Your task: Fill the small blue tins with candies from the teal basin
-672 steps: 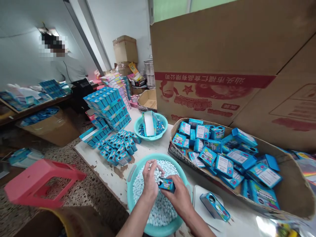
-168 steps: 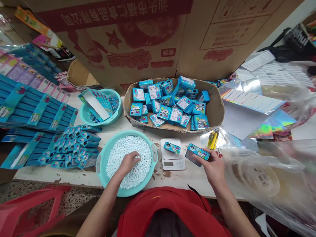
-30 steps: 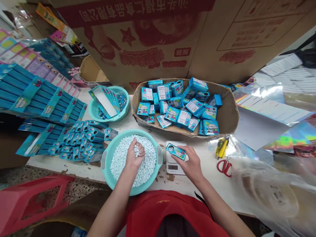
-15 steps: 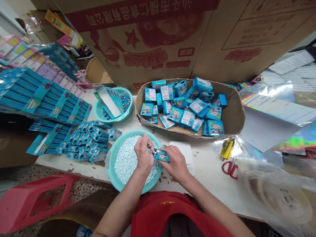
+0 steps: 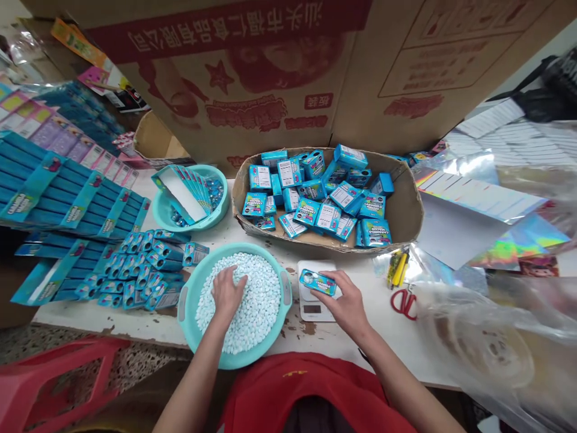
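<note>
My left hand (image 5: 228, 293) rests on pale blue-white candies (image 5: 252, 313) in a turquoise basin (image 5: 191, 325). Its fingers are apart, with the tips partly sunk among the candies. Between thumb and fingers, my right hand (image 5: 347, 304) grips a small blue candy box (image 5: 321, 283), held over a white digital scale (image 5: 321, 314). A round window shows at the box's left end; whether the box touches the scale I cannot tell. Left of the basin, several similar blue boxes with round holes (image 5: 144, 264) lie stacked in rows.
Behind the scale stands a cut-down carton (image 5: 403, 222) of blue boxes. A smaller turquoise basin (image 5: 220, 211) holds wrapped pieces and flat card. Red scissors (image 5: 404, 302) and a yellow cutter (image 5: 398, 268) lie right, beside plastic wrap (image 5: 491, 343). A large cardboard box (image 5: 342, 78) blocks the back.
My left hand has left the candy box and dropped into the candies. My right hand has carried the box rightward over the scale. The view has shifted slightly right.
</note>
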`<state>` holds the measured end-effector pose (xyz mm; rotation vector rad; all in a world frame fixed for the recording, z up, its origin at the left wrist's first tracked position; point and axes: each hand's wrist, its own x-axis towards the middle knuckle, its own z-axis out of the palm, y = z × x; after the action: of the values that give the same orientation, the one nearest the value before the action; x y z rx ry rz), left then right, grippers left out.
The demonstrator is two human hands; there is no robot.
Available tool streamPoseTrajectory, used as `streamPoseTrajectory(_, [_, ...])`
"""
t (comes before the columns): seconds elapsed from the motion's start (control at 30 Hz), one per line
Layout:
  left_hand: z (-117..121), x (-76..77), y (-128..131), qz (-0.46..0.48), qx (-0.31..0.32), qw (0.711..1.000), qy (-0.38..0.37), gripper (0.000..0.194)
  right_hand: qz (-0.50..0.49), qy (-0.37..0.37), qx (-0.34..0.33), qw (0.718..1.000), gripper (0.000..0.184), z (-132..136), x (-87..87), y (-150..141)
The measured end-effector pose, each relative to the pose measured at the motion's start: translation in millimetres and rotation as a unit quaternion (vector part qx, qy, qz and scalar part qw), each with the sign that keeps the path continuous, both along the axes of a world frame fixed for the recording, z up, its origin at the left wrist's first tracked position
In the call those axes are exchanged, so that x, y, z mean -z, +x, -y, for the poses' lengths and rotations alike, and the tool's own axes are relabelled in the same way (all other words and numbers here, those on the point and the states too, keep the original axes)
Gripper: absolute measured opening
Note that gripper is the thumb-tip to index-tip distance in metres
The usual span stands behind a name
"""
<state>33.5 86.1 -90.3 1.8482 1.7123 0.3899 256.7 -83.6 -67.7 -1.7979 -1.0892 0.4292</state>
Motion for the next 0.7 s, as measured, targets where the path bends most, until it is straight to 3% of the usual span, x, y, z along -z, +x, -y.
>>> streamPoseTrajectory(0.1, [7,18.8,-9,-0.059,0.012,0.998,0.008,0.035,-0.011,-0.009,0.035,0.999,0.033,6,32.0,10])
streamPoseTrajectory(0.23, [10,27.4,-9,-0.05,0.048,0.997,0.025,0.032,-0.041,-0.022,0.046,0.998,0.039,13,58.4,14])
streamPoseTrajectory(0.43, [5,31.5,-17,-0.024,0.065,0.994,0.088,0.029,-0.067,-0.064,0.045,0.995,0.077,39,57.9,21])
streamPoseTrajectory(0.7, [10,34.4,-14,-0.015,0.075,0.994,0.084,0.02,-0.092,-0.103,0.075,0.988,0.064,76,66.2,34])
